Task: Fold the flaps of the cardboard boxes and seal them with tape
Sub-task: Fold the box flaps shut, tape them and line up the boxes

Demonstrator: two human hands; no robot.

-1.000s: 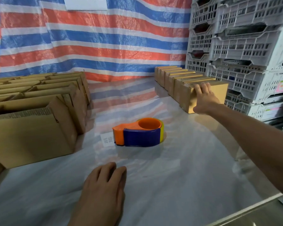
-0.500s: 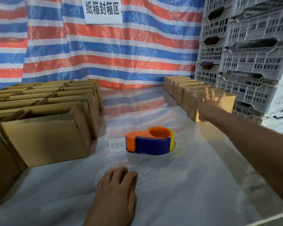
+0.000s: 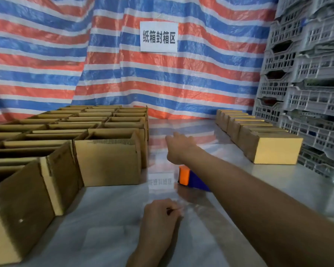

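1. We faced a striped tarp (image 3: 104,74) hanging behind the table (image 3: 108,218).
2. Stacked grey crates (image 3: 307,93) stood at the right.
3. Open cardboard boxes (image 3: 108,162) crowded the table's left side, flaps up.
4. A row of closed boxes (image 3: 276,151) lined the right edge.
5. Our right hand (image 3: 179,147) hovered between both groups, blurred, fingers loose, holding nothing.
6. Our left hand (image 3: 160,218) rested on the table, loosely curled, empty.
7. The tape dispenser (image 3: 184,177) lay on the table, half hidden under our right forearm.
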